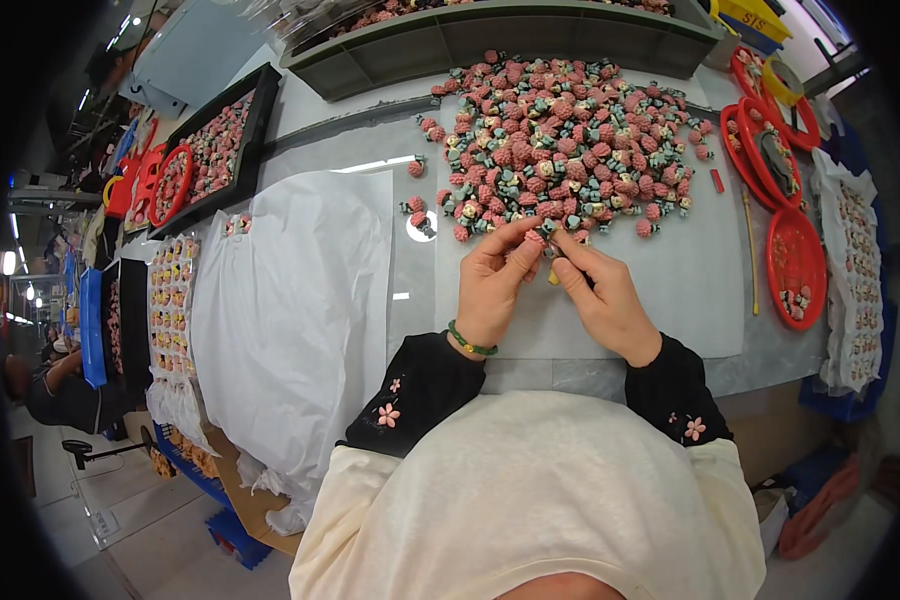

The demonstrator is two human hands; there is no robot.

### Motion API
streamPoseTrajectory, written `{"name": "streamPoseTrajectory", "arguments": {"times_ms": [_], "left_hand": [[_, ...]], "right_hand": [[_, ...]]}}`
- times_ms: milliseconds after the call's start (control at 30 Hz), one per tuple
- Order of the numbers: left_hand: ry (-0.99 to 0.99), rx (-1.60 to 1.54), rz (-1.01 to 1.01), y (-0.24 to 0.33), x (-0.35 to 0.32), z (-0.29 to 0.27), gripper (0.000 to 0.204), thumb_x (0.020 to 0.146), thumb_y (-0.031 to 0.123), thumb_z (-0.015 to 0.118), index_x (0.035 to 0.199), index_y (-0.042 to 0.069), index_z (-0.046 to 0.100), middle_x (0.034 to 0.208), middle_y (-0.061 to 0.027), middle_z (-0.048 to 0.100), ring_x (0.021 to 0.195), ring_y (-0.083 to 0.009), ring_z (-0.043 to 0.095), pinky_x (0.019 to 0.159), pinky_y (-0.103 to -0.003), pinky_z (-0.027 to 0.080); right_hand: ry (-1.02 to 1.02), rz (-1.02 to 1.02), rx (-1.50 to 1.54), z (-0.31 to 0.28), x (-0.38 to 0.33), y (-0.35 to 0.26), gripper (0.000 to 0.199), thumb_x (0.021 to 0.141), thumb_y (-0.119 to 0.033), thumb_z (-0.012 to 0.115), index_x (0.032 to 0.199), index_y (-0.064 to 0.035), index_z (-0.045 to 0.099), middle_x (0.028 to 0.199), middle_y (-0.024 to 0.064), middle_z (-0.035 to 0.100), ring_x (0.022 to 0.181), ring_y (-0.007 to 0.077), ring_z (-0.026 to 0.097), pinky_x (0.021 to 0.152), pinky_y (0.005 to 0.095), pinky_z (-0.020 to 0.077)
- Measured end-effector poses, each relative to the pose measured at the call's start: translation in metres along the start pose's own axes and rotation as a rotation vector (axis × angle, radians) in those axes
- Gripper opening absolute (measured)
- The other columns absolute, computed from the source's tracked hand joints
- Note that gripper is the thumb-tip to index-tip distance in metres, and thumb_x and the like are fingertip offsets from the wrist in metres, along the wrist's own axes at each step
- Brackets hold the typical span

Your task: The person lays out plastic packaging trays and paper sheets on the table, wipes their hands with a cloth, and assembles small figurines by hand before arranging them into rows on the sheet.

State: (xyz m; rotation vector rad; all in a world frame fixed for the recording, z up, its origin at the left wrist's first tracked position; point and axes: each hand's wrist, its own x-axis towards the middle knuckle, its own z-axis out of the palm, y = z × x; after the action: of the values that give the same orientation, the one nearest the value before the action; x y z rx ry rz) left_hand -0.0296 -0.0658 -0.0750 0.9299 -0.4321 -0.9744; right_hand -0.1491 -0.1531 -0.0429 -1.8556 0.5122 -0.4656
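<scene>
My left hand (492,288) pinches a small pink-haired figurine (536,237) between thumb and fingers, just in front of the pile. Touching the figurine's right side, my right hand (608,302) has its thumb and forefinger closed on it. A small yellow bit (553,277) shows below the fingertips; what it belongs to is hidden. Beyond both hands spreads a large heap of similar figurines (570,140), with bumpy pink heads and grey-green parts. They lie on a white sheet (610,325) on the table.
A grey crate (510,48) stands behind the heap. Red round trays (796,262) and a thin yellow stick (749,250) lie at right, near a packed figurine sheet (852,270). At left are a white plastic sheet (280,290) and a black tray (260,120) of figurines.
</scene>
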Motion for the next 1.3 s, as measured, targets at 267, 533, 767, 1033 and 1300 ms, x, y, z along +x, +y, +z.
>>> {"name": "streamPoseTrajectory", "arguments": {"times_ms": [267,533,767,1033,1300], "left_hand": [[0.013,0.007,0.006,-0.0005,0.0,0.0007,0.028,0.085,0.009,0.056,0.112,0.001,0.054,0.082,0.0013,0.055,0.068,-0.0055,0.045,0.06,-0.018,0.037],[0.026,0.063,0.028,-0.0003,-0.0004,-0.0007,0.029,0.082,0.006,0.058,0.111,0.001,0.056,0.081,0.0017,0.056,0.067,-0.0048,0.046,0.06,-0.018,0.038],[0.036,0.108,0.051,0.0005,-0.0011,-0.0006,0.029,0.081,0.005,0.059,0.11,0.001,0.057,0.079,0.0018,0.057,0.066,-0.0043,0.046,0.059,-0.018,0.037],[0.05,0.107,0.037,-0.0011,-0.0003,-0.002,0.029,0.081,0.006,0.059,0.11,0.001,0.057,0.077,0.0017,0.056,0.066,-0.0047,0.046,0.058,-0.018,0.037],[0.045,0.074,0.016,0.0001,0.0003,-0.0014,0.028,0.082,0.008,0.058,0.11,0.001,0.057,0.077,0.0017,0.056,0.065,-0.0049,0.045,0.057,-0.018,0.036]], "right_hand": [[-0.01,0.028,0.012,-0.0014,0.0001,-0.0018,0.038,0.089,-0.016,0.049,0.121,0.0043,0.044,0.096,0.0127,0.058,0.078,0.0116,0.051,0.069,0.0231,0.0415],[0.006,-0.002,0.002,0.0002,0.0003,0.0009,0.038,0.089,-0.016,0.049,0.12,0.0051,0.045,0.094,0.0129,0.059,0.077,0.0117,0.052,0.069,0.0234,0.0422],[0.009,-0.004,-0.008,0.0005,0.0001,0.0009,0.038,0.089,-0.015,0.05,0.121,0.0041,0.045,0.092,0.0119,0.059,0.077,0.0112,0.051,0.068,0.0232,0.0422],[0.011,0.012,0.02,0.0014,-0.0001,0.0008,0.037,0.088,-0.015,0.05,0.121,0.0018,0.045,0.088,0.0095,0.058,0.073,0.0102,0.049,0.066,0.0226,0.0415],[0.014,0.025,0.024,0.0014,0.0,0.0035,0.036,0.088,-0.014,0.05,0.121,0.0015,0.046,0.084,0.0074,0.057,0.07,0.0096,0.048,0.064,0.0225,0.041]]}}
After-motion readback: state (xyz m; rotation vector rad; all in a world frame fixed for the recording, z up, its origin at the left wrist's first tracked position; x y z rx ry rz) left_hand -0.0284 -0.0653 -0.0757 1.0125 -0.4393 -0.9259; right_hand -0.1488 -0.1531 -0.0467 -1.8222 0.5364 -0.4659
